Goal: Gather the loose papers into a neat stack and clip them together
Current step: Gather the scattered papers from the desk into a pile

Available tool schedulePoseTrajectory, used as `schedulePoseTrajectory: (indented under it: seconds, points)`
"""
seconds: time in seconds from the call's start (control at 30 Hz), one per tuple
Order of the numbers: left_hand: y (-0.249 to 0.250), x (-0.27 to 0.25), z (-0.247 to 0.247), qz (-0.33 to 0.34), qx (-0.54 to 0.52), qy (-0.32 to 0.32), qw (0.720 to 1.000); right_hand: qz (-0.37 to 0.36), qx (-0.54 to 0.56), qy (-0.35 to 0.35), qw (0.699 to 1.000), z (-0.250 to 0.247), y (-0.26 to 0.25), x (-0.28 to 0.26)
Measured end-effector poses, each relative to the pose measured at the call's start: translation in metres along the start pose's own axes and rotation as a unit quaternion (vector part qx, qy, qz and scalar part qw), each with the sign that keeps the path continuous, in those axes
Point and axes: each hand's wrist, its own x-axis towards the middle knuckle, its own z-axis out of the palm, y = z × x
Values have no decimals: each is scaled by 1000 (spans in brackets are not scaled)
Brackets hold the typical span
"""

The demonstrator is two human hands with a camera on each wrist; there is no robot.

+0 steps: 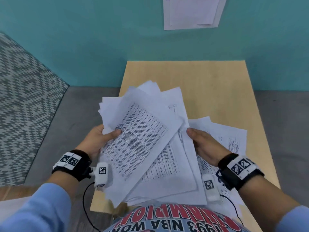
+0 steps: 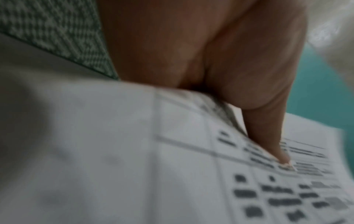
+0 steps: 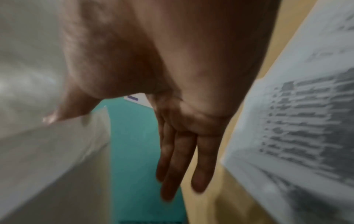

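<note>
A fanned, uneven sheaf of printed papers (image 1: 147, 139) is held up over the light wood table (image 1: 217, 81). My left hand (image 1: 108, 134) grips its left edge, thumb on the top printed sheet (image 2: 134, 151) and fingers hidden beneath. My right hand (image 1: 197, 141) is at the sheaf's right edge. Its thumb touches the papers (image 3: 47, 151), while its fingers (image 3: 178, 159) are straight and apart from them. More loose sheets (image 1: 234, 139) lie on the table under my right wrist. No clip is in view.
The table stands against a teal wall (image 1: 100, 39), where a few sheets (image 1: 192, 12) are pinned up. A patterned grey cushion (image 1: 25, 97) lies at the left. Wrist cables hang near the table's front edge.
</note>
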Motion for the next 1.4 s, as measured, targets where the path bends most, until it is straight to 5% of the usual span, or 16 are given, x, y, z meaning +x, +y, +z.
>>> schedulePoseTrajectory:
  seconds: [0.17,0.3,0.53,0.77,0.93,1.03,1.13,1.4]
  points:
    - [3,-2,46,9,-28,-35,999,20,16,-55,998,15,-22,-2]
    - [-11,-1,59,-13,13,-56,998,-13,-32,46,998,6,-7,3]
    - [23,-27,76,124,33,-34,991,-186,-129,180,957,-2,-21,-31]
    - [-26,-20,114,108,183,-17,977,-151,-188,232,942,1,22,-20]
    - [-8,-8,117,143,137,57,979,-177,-105,277,939,-4,5,-17]
    - [2,-10,118,159,133,33,978,-228,-126,251,932,-7,-4,-21]
    - [2,-12,126,147,146,-16,978,-184,-133,261,938,-19,9,-10]
    - [14,-11,128,186,55,23,981,-227,-149,284,920,-19,1,-14]
